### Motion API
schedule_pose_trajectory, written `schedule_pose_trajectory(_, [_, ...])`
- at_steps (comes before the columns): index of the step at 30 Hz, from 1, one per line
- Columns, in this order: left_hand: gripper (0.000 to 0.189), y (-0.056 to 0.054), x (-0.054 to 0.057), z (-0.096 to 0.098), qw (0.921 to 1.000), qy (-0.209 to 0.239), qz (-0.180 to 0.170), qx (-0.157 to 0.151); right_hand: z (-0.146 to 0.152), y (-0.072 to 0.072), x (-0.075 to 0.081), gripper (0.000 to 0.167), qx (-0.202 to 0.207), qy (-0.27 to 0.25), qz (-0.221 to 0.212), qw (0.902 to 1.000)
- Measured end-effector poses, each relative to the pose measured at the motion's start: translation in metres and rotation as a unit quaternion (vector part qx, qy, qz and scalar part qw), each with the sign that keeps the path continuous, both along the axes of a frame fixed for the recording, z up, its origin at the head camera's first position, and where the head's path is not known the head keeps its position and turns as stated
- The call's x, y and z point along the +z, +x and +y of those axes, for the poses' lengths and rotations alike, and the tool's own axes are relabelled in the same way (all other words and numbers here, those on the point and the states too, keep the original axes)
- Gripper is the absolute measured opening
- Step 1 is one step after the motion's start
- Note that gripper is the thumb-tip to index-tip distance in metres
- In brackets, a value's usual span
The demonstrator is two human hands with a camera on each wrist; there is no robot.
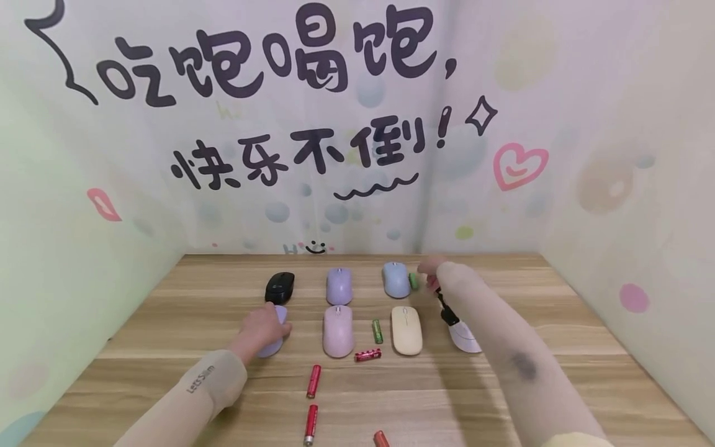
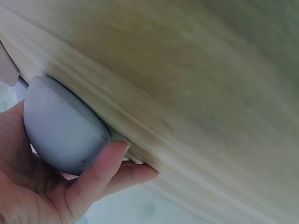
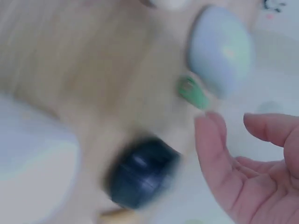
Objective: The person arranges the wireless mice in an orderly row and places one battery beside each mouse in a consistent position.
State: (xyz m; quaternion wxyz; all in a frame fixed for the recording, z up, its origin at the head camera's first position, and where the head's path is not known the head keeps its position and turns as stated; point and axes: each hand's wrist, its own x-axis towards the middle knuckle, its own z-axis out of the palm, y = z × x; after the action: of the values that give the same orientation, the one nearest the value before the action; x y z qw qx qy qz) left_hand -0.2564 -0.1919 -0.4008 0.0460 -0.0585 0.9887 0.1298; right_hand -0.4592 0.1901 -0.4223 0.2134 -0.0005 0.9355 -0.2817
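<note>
My left hand [image 1: 262, 331] holds a lavender mouse [image 2: 65, 123] at the left of the table, its thumb and fingers around the sides. In the left wrist view the mouse lies against the wood. My right hand [image 1: 432, 270] is at the back right, beside a small green battery [image 1: 413, 281] next to a light blue mouse [image 1: 396, 279]. Its thumb and fingers stand apart with nothing between them in the right wrist view, close to that green battery [image 3: 192, 93]. A black mouse [image 3: 144, 172] and a white mouse [image 1: 465, 337] are partly hidden below the right forearm.
Another black mouse [image 1: 280, 287], a purple mouse [image 1: 339, 286], a pink mouse [image 1: 337, 332] and a cream mouse [image 1: 406, 331] stand on the wooden table [image 1: 184, 323]. A green battery [image 1: 377, 331] and several red batteries, one [image 1: 314, 381] near the middle, lie in front.
</note>
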Motion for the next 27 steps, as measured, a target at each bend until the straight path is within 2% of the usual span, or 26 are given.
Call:
schedule_pose_trajectory(2, [0.058, 0.000, 0.000, 0.000, 1.0000, 0.000, 0.000, 0.003, -0.010, 0.029, 0.036, 0.052, 0.014, -0.003, 0.029, 0.9995])
schedule_pose_trajectory(4, [0.058, 0.001, 0.001, -0.001, 1.0000, 0.000, 0.001, 0.003, -0.026, 0.067, 0.074, 0.054, 0.041, 0.020, 0.063, 0.9970])
schedule_pose_trajectory(6, [0.058, 0.001, 0.001, -0.002, 1.0000, 0.002, 0.002, 0.002, -0.036, 0.097, 0.093, 0.049, 0.076, 0.011, 0.092, 0.9928])
schedule_pose_trajectory(8, [0.058, 0.002, 0.002, -0.003, 1.0000, 0.001, 0.002, 0.000, -0.046, 0.122, 0.100, 0.041, 0.120, 0.004, 0.120, 0.9854])
schedule_pose_trajectory(10, [0.058, 0.002, 0.003, -0.003, 1.0000, 0.001, 0.002, -0.003, -0.056, 0.144, 0.098, 0.036, 0.174, 0.011, 0.151, 0.9730])
schedule_pose_trajectory(12, [0.059, 0.002, 0.004, -0.003, 1.0000, 0.001, -0.001, -0.004, -0.067, 0.161, 0.088, 0.033, 0.239, 0.022, 0.177, 0.9544])
schedule_pose_trajectory(15, [0.058, 0.001, 0.004, -0.002, 1.0000, 0.001, -0.004, -0.006, -0.085, 0.187, 0.073, 0.028, 0.319, 0.068, 0.203, 0.9235])
schedule_pose_trajectory(17, [0.058, 0.000, 0.003, -0.001, 1.0000, 0.001, -0.004, -0.006, -0.093, 0.198, 0.064, 0.023, 0.353, 0.097, 0.218, 0.9046])
schedule_pose_trajectory(19, [0.057, -0.001, 0.003, 0.000, 1.0000, -0.001, -0.002, -0.007, -0.100, 0.204, 0.059, 0.019, 0.354, 0.129, 0.228, 0.8977])
schedule_pose_trajectory(21, [0.058, -0.001, 0.001, 0.000, 1.0000, -0.002, -0.001, -0.008, -0.102, 0.203, 0.055, 0.018, 0.349, 0.149, 0.239, 0.8938])
schedule_pose_trajectory(25, [0.060, -0.002, -0.001, 0.000, 1.0000, -0.004, 0.001, -0.007, -0.104, 0.197, 0.049, 0.019, 0.316, 0.149, 0.211, 0.9127])
schedule_pose_trajectory(27, [0.061, -0.002, -0.001, 0.000, 1.0000, -0.005, 0.001, -0.006, -0.106, 0.194, 0.045, 0.017, 0.308, 0.144, 0.201, 0.9189])
